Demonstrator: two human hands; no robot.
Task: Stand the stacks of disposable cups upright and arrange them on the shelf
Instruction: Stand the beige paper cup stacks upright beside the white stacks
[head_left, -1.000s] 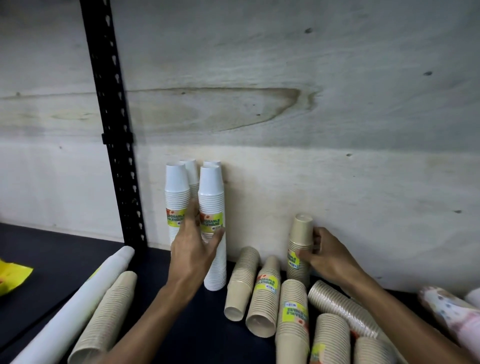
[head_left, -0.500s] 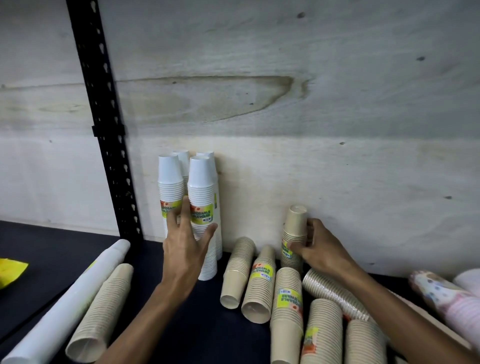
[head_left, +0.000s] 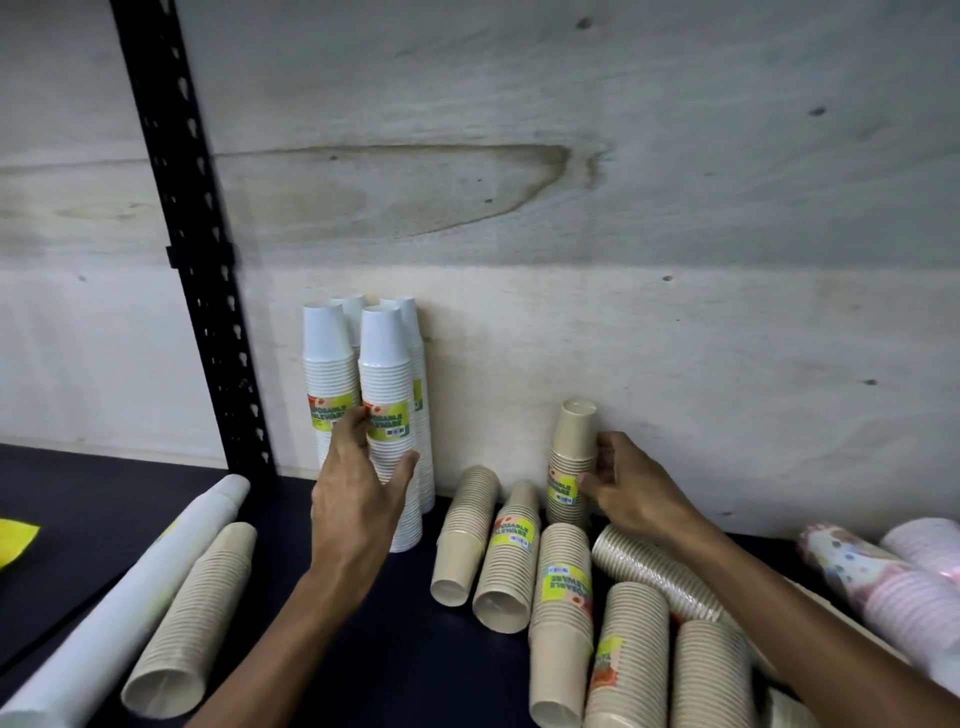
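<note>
At the far left a long white cup stack and a tan cup stack lie on their sides on the dark shelf, not yet stood up; being round, either may roll if I knock it with my forearm. My left hand is spread against the front white cup stack, thumb on one side and fingers on the other, bracing rather than clamping it. That stack is tall and narrow and stands close against three more white stacks by the plywood back panel; a careless push could topple the group. In the middle, several tan stacks lie on their sides, crowding the floor space. My right hand curls round the upright short tan stack near the panel. Its footing, in my judgement, is cramped by the fallen stacks touching or nearly touching its base, so letting go early risks a tilt. Patterned pink stacks lie at the far right.
</note>
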